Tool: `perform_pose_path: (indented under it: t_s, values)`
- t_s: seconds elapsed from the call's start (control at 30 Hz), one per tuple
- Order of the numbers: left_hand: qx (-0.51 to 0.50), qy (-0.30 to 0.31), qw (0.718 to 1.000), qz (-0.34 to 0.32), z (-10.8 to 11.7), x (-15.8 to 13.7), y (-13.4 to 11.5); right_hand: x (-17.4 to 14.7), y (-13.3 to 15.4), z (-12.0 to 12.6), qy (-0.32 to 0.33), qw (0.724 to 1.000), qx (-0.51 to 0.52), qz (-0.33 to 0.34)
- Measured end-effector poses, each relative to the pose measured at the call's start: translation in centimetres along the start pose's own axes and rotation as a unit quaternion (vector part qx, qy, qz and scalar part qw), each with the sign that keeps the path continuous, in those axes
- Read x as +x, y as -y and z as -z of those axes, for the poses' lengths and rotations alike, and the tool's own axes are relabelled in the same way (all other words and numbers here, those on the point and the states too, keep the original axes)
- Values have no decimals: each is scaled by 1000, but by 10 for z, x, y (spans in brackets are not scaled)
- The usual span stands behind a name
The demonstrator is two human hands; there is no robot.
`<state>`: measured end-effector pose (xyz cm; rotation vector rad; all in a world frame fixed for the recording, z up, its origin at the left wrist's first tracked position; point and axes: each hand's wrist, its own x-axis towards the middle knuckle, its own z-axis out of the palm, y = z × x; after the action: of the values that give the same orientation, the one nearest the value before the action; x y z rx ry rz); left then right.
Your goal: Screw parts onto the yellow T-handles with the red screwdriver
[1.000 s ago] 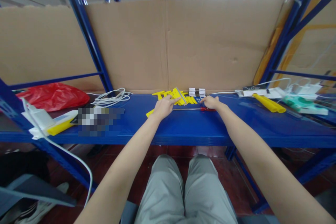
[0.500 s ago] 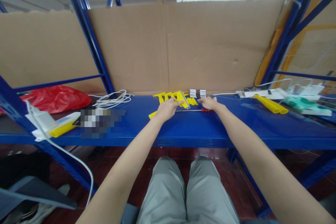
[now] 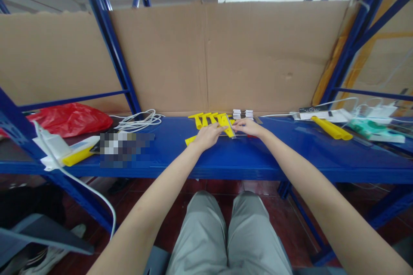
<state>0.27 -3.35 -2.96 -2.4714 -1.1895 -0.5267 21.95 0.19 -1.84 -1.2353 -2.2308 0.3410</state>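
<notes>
My left hand [image 3: 208,136] is closed around a yellow scraper [image 3: 229,127] with a grey metal strip along its wide end. At that strip, my right hand [image 3: 248,126] has its fingers pinched together; whatever is between them is too small to name. Behind my left hand lies a row of several yellow T-shaped scrapers [image 3: 198,120]. Another yellow piece [image 3: 189,140] shows beside my left wrist. Under my right hand lies a screwdriver [image 3: 253,136], its red handle partly covered. Small stacked white-and-black pieces [image 3: 243,114] stand just behind the hands.
The blue shelf [image 3: 238,159] ends at a cardboard wall [image 3: 206,60]. Coiled white cable [image 3: 142,120], a red plastic bag [image 3: 75,118] and a power strip [image 3: 84,146] lie left. Yellow tubes [image 3: 332,128] and a green-white packet [image 3: 371,129] lie right.
My right hand has moved left from the small yellow pieces to the scraper's strip end. The scraper has turned a little in my left hand, its strip now steeper.
</notes>
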Motion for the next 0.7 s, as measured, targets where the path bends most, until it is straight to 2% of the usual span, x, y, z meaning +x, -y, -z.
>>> perform_pose_path:
  t_s: [0.1,0.2,0.37,0.5,0.6,0.7]
  values:
    - [-1,4,1000,11,0,0,2,0,-1,-2,43,996,73,16]
    - [-4,5,1000,21,2,0,2,-3,-1,-3,70,989,133,2]
    - [-12,-2,1000,27,1,0,3,-4,1,-4,56,975,213,-40]
    - [-21,-3,999,25,-1,1,4,-2,4,-3,57,971,226,-55]
    - [-25,-2,999,29,-1,1,6,-3,5,-1,26,970,234,-67]
    - [-31,-2,999,32,1,0,5,-5,1,6,-50,965,239,-97]
